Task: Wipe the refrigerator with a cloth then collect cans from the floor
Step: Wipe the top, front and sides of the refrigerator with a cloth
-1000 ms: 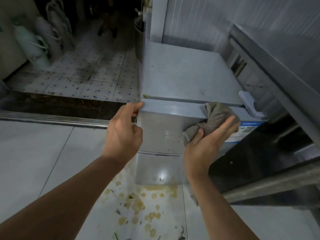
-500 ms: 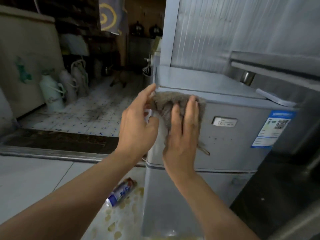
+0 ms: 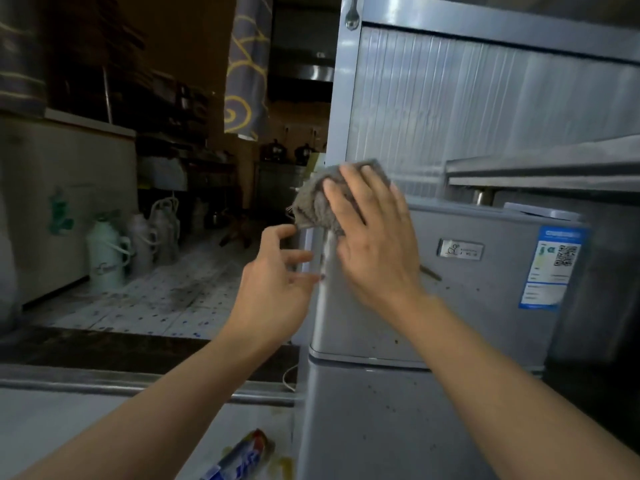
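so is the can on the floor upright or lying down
Lying down: the can rests on its side on the floor beside the fridge.

Right hand (image 3: 375, 251) flat, fingers straight, palm pressing forward; left hand (image 3: 277, 289) just below and left of it, fingers loosely spread.

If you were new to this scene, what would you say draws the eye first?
The right hand lies flat over a grey cloth at the upper left corner of the grey refrigerator, with the left hand open just below it. A blue label stands out on the right of its front, and a can lies on the stained floor by the refrigerator's foot, at bottom centre.
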`<state>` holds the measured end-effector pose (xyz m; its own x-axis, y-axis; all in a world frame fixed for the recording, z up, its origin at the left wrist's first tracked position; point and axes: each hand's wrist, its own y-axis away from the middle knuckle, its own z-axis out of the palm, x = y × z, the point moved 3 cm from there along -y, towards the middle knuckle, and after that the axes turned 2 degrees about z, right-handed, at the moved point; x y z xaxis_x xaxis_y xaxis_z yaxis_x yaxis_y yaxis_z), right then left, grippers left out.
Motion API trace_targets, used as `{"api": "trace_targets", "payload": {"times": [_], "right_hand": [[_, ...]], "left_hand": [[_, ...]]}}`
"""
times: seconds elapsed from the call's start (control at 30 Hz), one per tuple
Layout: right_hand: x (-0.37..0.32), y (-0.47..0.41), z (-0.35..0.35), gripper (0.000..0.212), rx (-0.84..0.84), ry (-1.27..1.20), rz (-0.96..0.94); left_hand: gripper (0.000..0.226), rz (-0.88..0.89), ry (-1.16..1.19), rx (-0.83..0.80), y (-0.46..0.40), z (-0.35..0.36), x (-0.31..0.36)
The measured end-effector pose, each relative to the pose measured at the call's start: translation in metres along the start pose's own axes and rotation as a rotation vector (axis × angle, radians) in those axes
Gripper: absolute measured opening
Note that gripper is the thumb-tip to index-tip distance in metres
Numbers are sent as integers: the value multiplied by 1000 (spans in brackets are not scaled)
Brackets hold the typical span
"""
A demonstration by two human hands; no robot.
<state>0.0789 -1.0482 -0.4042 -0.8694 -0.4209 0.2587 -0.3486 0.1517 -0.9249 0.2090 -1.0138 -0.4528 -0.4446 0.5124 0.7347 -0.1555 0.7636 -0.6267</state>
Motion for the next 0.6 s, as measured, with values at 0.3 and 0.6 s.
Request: {"api": "trace_targets", "payload": {"times": [0.3,0.6], "right_hand": [[-12,68,23,49,-83,61,-260],[31,107,10,68,-92,82,-286]], "left_hand": [[60,4,-102,97,15,2,-10],[70,47,-194,14,25,21,-5]]}}
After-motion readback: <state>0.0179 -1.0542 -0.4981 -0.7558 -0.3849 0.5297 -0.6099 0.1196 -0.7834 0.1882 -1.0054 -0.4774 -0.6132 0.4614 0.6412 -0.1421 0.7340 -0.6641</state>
